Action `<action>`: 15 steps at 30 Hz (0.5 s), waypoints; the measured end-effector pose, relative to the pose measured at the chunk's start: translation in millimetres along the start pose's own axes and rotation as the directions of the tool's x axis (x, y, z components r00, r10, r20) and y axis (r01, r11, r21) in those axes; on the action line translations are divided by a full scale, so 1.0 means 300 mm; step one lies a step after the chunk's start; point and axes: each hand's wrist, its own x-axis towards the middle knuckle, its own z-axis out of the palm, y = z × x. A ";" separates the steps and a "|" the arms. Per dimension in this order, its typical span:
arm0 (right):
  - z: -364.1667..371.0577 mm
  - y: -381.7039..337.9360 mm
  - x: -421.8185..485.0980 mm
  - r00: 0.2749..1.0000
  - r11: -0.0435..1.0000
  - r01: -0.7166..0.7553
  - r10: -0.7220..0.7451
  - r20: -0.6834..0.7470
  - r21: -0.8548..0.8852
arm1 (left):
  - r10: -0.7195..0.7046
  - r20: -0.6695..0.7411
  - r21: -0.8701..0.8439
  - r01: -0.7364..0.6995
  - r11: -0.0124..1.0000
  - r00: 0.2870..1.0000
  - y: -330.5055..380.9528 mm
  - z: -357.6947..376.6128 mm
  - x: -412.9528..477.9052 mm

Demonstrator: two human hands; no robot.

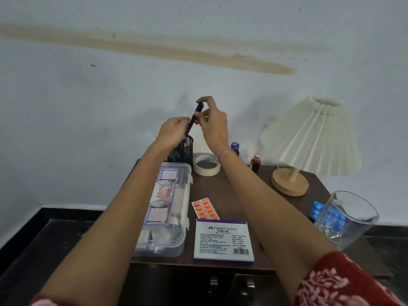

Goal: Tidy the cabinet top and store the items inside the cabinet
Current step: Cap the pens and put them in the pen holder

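On the dark cabinet top (207,186) a pleated lamp (309,138) stands at the right rear, a clear first aid box (167,208) lies on the left and a stamp pad (223,239) near the front edge. Above the mesh pen holder (182,151) at the back, the left hand (174,129) curls round the lower barrel of a tilted dark pen (198,109), while the right hand (213,122) pinches its upper end with thumb and forefinger

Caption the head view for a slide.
The left hand and right hand hold a dark pen over the mesh pen holder on the cabinet top, beside a first aid box, stamp pad and lamp.
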 end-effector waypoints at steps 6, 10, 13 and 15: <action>0.068 0.076 0.022 0.982 0.990 -0.119 0.129 0.139 -0.073 | -0.169 0.183 0.022 0.168 0.986 0.969 -0.046 0.008 0.066; 0.097 0.118 0.023 0.967 0.969 -0.119 0.162 0.194 -0.217 | -0.196 0.220 -0.028 0.207 0.978 0.955 -0.059 0.011 0.089; 0.108 0.140 0.025 0.972 0.938 -0.038 0.114 0.205 -0.344 | -0.226 0.215 -0.052 0.243 0.969 0.950 -0.071 0.023 0.108; 0.110 0.149 0.029 0.965 0.908 0.027 0.084 0.246 -0.417 | -0.241 0.203 -0.053 0.256 0.965 0.949 -0.082 0.032 0.115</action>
